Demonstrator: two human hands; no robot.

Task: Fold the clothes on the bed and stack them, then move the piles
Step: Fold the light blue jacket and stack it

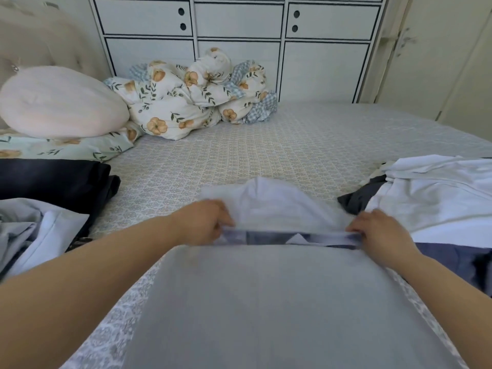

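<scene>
Two bare hands grip the far edge of a grey garment (279, 302) that lies spread flat on the patterned bed sheet (266, 145), directly below the camera. The left hand (202, 222) pinches the edge at its left end with curled fingers, and the right hand (380, 233) pinches the same edge at its right end; between the two grips the hem is pulled into a straight band, blurred, showing a strip of darker blue under it. Just beyond the grips a white garment (269, 203) billows up in a soft hump, touching both hands; whether it is part of the grey piece or a separate one cannot be told. To the right of the right hand lies a loose heap of white clothing (436, 198) with a dark grey piece (359, 198) poking out beside the knuckles. To the left of the left hand, well apart, sits a folded dark navy garment (53, 179), and nearer the camera a crumpled light blue garment (37, 230). Far beyond the grips, a bunched floral duvet (191, 97) and a pale pink pillow (61, 102) rest against a white drawer unit (239, 25).
</scene>
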